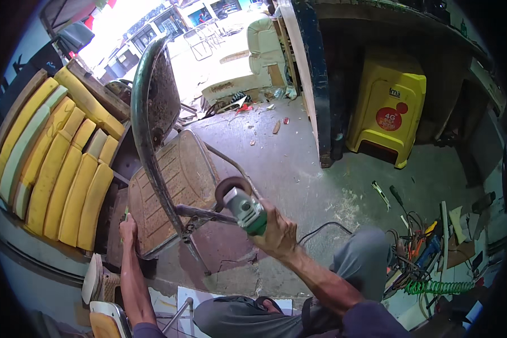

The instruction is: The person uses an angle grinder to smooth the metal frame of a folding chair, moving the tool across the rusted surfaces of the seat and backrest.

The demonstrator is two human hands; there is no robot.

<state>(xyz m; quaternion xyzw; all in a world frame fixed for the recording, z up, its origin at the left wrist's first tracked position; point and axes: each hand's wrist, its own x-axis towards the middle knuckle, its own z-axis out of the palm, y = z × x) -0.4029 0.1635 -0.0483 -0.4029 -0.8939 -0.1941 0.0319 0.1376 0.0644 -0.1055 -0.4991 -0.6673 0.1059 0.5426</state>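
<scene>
My right hand (279, 232) is wrapped round a green and silver angle grinder (245, 209). The grinder's round brown disc (231, 187) is beside the seat edge of a worn metal folding chair (172, 188); whether they touch, I cannot tell. The chair stands tilted before me, its seat pan rusty and its dark frame scuffed. At the seat's left edge is my left hand (128, 230), fingers closed. A small green thing (126, 213) sticks up above that hand, too small to name. What its fingers grip is partly hidden.
Yellow foam cushions (62, 169) are stacked at the left. A yellow plastic stool (388, 107) stands at the back right. Hand tools and wires (425, 245) lie near my right knee, with a coiled green hose (439, 287). A dark cable (327, 225) trails over the floor.
</scene>
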